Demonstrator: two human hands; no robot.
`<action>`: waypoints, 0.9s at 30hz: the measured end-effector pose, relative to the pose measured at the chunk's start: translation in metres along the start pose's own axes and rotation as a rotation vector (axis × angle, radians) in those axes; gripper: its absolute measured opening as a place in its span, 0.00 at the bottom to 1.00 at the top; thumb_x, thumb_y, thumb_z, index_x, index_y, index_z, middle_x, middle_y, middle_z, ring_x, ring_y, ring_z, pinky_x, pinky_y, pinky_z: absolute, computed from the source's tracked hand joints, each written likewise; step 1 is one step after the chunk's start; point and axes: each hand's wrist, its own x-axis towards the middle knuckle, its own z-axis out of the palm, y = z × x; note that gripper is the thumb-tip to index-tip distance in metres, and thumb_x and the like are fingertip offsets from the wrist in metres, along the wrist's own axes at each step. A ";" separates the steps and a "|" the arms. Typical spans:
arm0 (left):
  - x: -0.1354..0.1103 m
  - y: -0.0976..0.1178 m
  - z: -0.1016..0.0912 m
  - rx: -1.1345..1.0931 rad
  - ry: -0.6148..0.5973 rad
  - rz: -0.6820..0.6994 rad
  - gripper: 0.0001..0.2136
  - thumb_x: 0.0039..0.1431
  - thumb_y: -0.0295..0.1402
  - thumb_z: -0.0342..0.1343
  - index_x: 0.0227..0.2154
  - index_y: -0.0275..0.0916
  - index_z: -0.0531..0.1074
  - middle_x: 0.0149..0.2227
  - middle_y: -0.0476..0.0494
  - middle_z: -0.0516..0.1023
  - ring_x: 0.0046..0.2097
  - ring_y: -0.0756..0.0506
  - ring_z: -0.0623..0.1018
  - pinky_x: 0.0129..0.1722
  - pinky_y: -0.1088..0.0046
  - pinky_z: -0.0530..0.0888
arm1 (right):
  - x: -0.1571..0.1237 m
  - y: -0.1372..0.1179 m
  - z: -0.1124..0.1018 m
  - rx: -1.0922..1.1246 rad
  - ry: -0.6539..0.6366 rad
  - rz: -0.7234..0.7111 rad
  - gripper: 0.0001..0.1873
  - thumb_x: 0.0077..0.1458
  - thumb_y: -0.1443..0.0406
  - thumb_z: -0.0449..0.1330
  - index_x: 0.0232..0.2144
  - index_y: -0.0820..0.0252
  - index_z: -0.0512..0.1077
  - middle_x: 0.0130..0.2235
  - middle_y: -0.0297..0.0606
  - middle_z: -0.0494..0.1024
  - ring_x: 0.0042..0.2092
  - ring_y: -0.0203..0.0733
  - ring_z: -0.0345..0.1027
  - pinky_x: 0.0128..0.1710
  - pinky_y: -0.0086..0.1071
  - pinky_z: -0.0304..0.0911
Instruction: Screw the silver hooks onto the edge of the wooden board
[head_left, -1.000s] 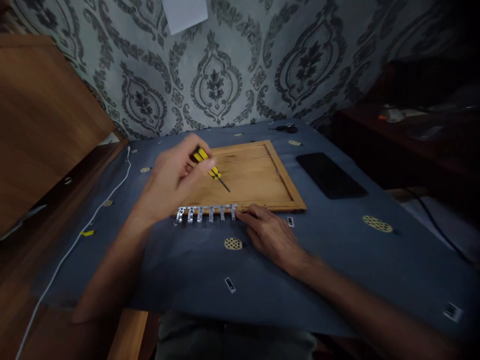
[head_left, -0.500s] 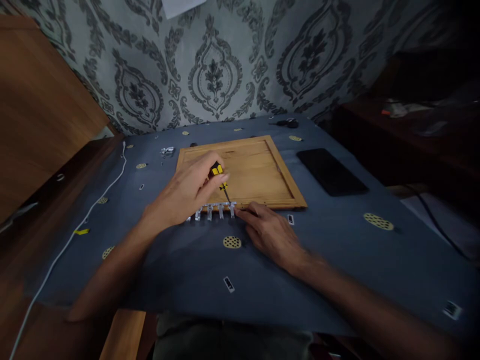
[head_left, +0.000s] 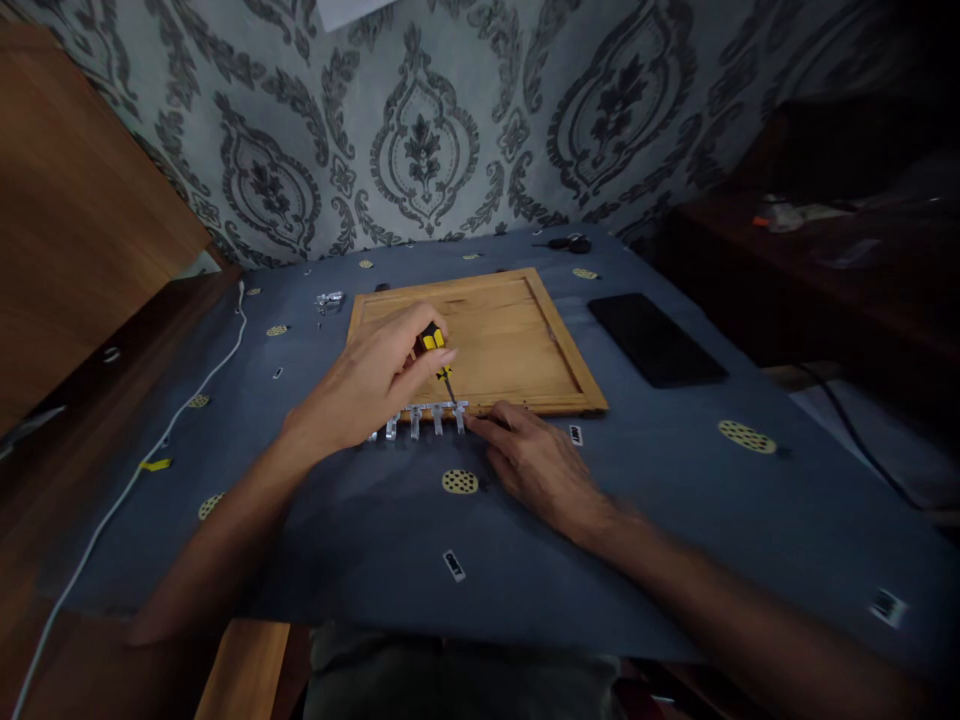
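A yellow-and-black screwdriver (head_left: 432,337) is gripped in my left hand (head_left: 375,372), its shaft slanting down to the near edge of a framed wooden board (head_left: 487,335). The tip meets the right end of a shiny strip of hooks (head_left: 415,422) that lies along that edge, several hooks pointing toward me. Part of the strip's left end is hidden behind my left hand. At the strip's right end, my right hand (head_left: 536,460) is closed, its fingertips against the last hook and the board's edge.
A black phone-like slab (head_left: 654,338) lies right of the board on the blue patterned cloth (head_left: 360,570). Small shiny metal parts (head_left: 330,300) sit at the back left. A dark object (head_left: 574,243) rests near the wall, and a white cable (head_left: 187,408) runs down the left side.
The whole view has shifted slightly, with things appearing a little further left. Both hands and the screwdriver keep nearly the same place on the board.
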 end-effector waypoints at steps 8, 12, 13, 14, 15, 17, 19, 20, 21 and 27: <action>-0.001 -0.004 0.004 -0.005 0.028 -0.013 0.08 0.66 0.33 0.54 0.46 0.40 0.71 0.41 0.47 0.79 0.39 0.48 0.78 0.36 0.75 0.71 | 0.000 -0.001 -0.001 0.027 -0.006 0.011 0.26 0.56 0.76 0.53 0.55 0.58 0.74 0.41 0.43 0.76 0.40 0.44 0.71 0.38 0.34 0.68; -0.001 -0.006 0.004 -0.005 0.047 0.013 0.11 0.65 0.31 0.56 0.50 0.39 0.71 0.45 0.45 0.80 0.41 0.48 0.79 0.41 0.73 0.73 | 0.000 -0.002 -0.002 0.013 -0.012 0.011 0.26 0.56 0.76 0.54 0.55 0.57 0.74 0.41 0.42 0.76 0.40 0.43 0.71 0.38 0.33 0.68; -0.001 -0.006 0.004 -0.019 0.056 0.016 0.12 0.64 0.30 0.56 0.50 0.39 0.70 0.44 0.46 0.79 0.41 0.48 0.79 0.42 0.73 0.73 | 0.000 -0.002 -0.003 0.007 -0.020 0.019 0.26 0.56 0.76 0.54 0.55 0.57 0.74 0.41 0.42 0.76 0.40 0.43 0.71 0.38 0.32 0.67; -0.001 -0.007 0.004 -0.035 0.062 0.016 0.11 0.64 0.29 0.56 0.49 0.39 0.70 0.43 0.46 0.79 0.41 0.48 0.79 0.42 0.73 0.73 | 0.000 -0.003 -0.003 0.003 -0.029 0.030 0.27 0.56 0.76 0.54 0.55 0.57 0.74 0.41 0.42 0.76 0.40 0.43 0.71 0.38 0.32 0.67; -0.002 -0.007 0.004 -0.050 0.064 0.012 0.11 0.64 0.29 0.56 0.48 0.39 0.70 0.41 0.47 0.79 0.40 0.49 0.78 0.42 0.73 0.74 | 0.000 -0.003 -0.004 0.002 -0.040 0.041 0.27 0.56 0.77 0.54 0.55 0.56 0.74 0.41 0.42 0.76 0.40 0.43 0.71 0.38 0.32 0.67; -0.001 -0.007 0.004 -0.068 0.064 0.005 0.09 0.63 0.30 0.57 0.45 0.39 0.70 0.37 0.50 0.78 0.37 0.50 0.77 0.40 0.74 0.73 | 0.001 -0.003 -0.004 0.007 -0.053 0.050 0.27 0.56 0.77 0.55 0.55 0.56 0.75 0.42 0.42 0.76 0.40 0.43 0.72 0.38 0.32 0.67; -0.001 -0.007 0.004 -0.066 0.066 0.000 0.07 0.63 0.31 0.57 0.43 0.39 0.70 0.34 0.51 0.77 0.35 0.50 0.77 0.38 0.74 0.73 | 0.001 -0.003 -0.004 0.014 -0.051 0.046 0.26 0.56 0.77 0.54 0.55 0.57 0.75 0.42 0.43 0.77 0.41 0.43 0.72 0.39 0.32 0.67; -0.001 -0.007 0.005 -0.057 0.070 -0.005 0.06 0.64 0.32 0.57 0.43 0.39 0.70 0.35 0.51 0.77 0.35 0.50 0.77 0.38 0.75 0.73 | 0.000 -0.003 -0.004 0.016 -0.047 0.043 0.26 0.56 0.77 0.54 0.55 0.57 0.75 0.43 0.43 0.77 0.41 0.44 0.72 0.39 0.33 0.68; 0.000 -0.006 0.006 -0.041 0.075 -0.004 0.06 0.64 0.32 0.57 0.42 0.39 0.71 0.35 0.50 0.77 0.36 0.50 0.77 0.37 0.75 0.73 | 0.000 -0.003 -0.004 0.017 -0.043 0.041 0.26 0.56 0.76 0.54 0.55 0.57 0.75 0.43 0.43 0.77 0.42 0.44 0.72 0.40 0.33 0.68; 0.000 -0.005 0.013 0.122 0.141 0.112 0.09 0.67 0.34 0.55 0.46 0.36 0.72 0.39 0.45 0.77 0.38 0.48 0.76 0.40 0.74 0.73 | 0.000 -0.002 -0.002 0.005 -0.026 0.027 0.25 0.56 0.76 0.54 0.54 0.58 0.75 0.43 0.43 0.77 0.42 0.44 0.72 0.41 0.34 0.68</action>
